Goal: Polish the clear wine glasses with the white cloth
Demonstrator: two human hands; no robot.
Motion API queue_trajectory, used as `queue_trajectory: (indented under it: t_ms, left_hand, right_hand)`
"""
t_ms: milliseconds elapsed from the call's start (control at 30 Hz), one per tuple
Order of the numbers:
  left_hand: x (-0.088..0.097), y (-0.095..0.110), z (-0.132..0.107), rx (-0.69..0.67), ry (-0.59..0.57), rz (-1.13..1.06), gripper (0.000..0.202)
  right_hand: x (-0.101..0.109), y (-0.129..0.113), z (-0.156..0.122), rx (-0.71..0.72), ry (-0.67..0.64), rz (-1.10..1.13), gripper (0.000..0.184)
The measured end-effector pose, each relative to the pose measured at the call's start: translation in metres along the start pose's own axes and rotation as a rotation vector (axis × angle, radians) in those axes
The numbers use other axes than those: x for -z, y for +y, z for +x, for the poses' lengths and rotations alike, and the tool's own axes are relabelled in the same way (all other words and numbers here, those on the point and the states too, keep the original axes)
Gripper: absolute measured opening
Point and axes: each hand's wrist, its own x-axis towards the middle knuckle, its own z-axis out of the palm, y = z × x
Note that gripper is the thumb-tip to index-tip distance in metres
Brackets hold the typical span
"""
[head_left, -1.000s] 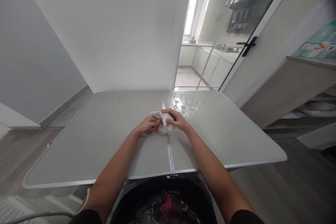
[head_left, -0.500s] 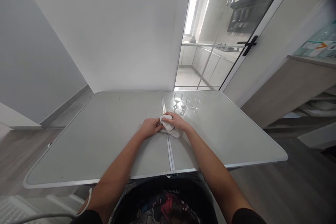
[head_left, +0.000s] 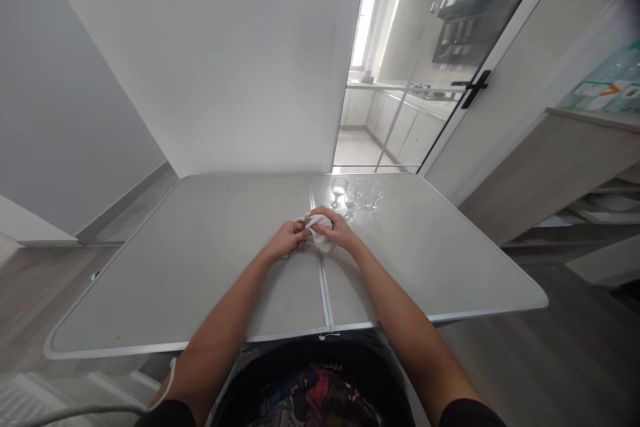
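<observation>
Over the table's middle seam, my right hand point(head_left: 339, 231) is closed around a bunched white cloth point(head_left: 320, 239). My left hand point(head_left: 288, 240) is closed just left of it, its fingertips against the cloth. A small clear, shiny edge shows beneath the left fingers; it looks like part of a glass, mostly hidden by the hands and cloth. Just beyond my right hand stands a stemmed wine glass point(head_left: 339, 191), with a second wine glass point(head_left: 351, 201) close by. More clear glasses point(head_left: 373, 197) stand to their right, their outlines faint.
The pale folding table point(head_left: 165, 267) has a metal rim and a seam across its middle. Behind it are a white wall point(head_left: 240, 67) and a glass door with a black handle point(head_left: 475, 88). Wooden shelves point(head_left: 565, 160) stand at right. A white cable point(head_left: 171, 380) hangs near my left forearm.
Both hands have turned slightly over the cloth, and it is bunched higher, with less of it spread toward me. A shiny edge now shows under my left hand. The standing glasses have not moved.
</observation>
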Motion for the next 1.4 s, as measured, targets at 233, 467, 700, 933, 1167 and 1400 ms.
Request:
queue_trajectory:
  t_ms: [233, 467, 700, 933, 1167, 1400]
  left_hand:
    - [0.001, -0.001, -0.001, 0.053, -0.151, -0.207, 0.051]
    - [-0.014, 0.002, 0.0, -0.096, 0.003, 0.09, 0.046]
    - [-0.018, -0.005, 0.005, -0.2, 0.228, 0.097, 0.039]
    - [-0.009, -0.006, 0.01, -0.132, 0.421, -0.17, 0.05]
    - [-0.002, -0.009, 0.012, -0.139, 0.53, -0.357, 0.052]
    - [0.008, -0.003, 0.007, -0.08, 0.623, -0.382, 0.057]
  right_hand:
    - [-0.001, 0.003, -0.003, -0.009, -0.025, 0.233, 0.027]
    - [-0.025, 0.013, 0.004, -0.302, 0.297, 0.573, 0.03]
    - [-0.035, 0.02, 0.012, -0.367, 0.59, 0.778, 0.042]
    - [-0.029, 0.011, 0.005, -0.283, 0.305, 0.64, 0.064]
    - [-0.021, 0.014, 0.009, -0.372, 0.507, 0.66, 0.04]
    - [-0.006, 0.013, 0.005, -0.531, 0.371, 0.718, 0.038]
